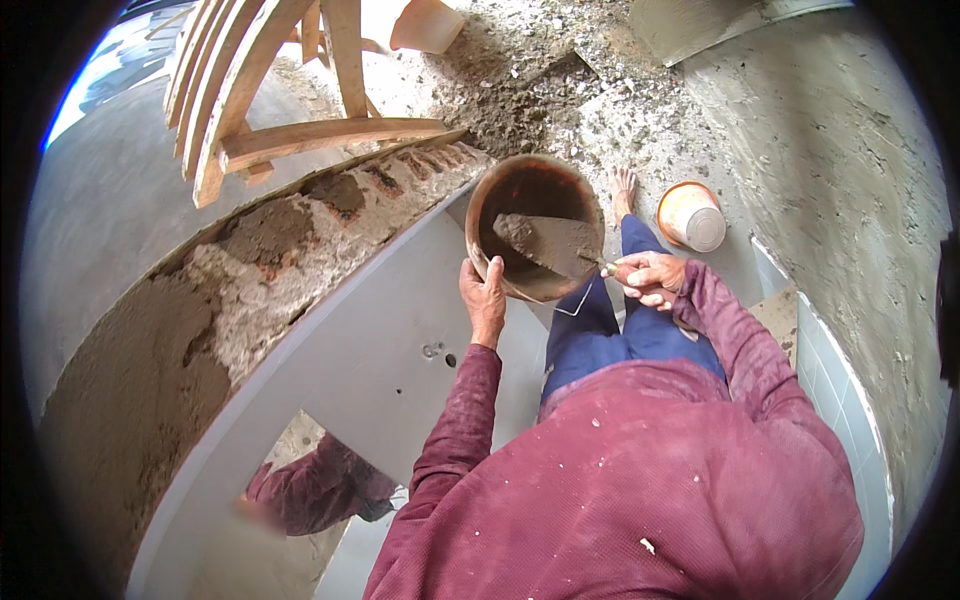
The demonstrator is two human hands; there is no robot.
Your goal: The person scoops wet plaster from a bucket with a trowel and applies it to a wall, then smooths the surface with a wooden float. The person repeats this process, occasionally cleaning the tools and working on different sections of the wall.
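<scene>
A round bucket [484, 192] with a dark inside is tilted, its mouth facing up at me. My left hand [484, 305] grips its near left rim, the thumb over the edge. In my right hand [650, 278] is the handle of a trowel [562, 246], fingers wrapped round it. The trowel's blade lies across the bucket's mouth with grey mortar on it. A thin wire bail [575, 305] hangs at the bucket's near side. How much mortar sits deeper in the bucket is hard to see.
An orange and white bucket [690, 216] lies beside my bare foot [622, 190]. Left runs a low wall [250, 320] with rough mortar along its top. Curved timber pieces [330, 140] lean at its far end. Rubble [520, 100] covers the far ground; a plastered wall [840, 170] rises right.
</scene>
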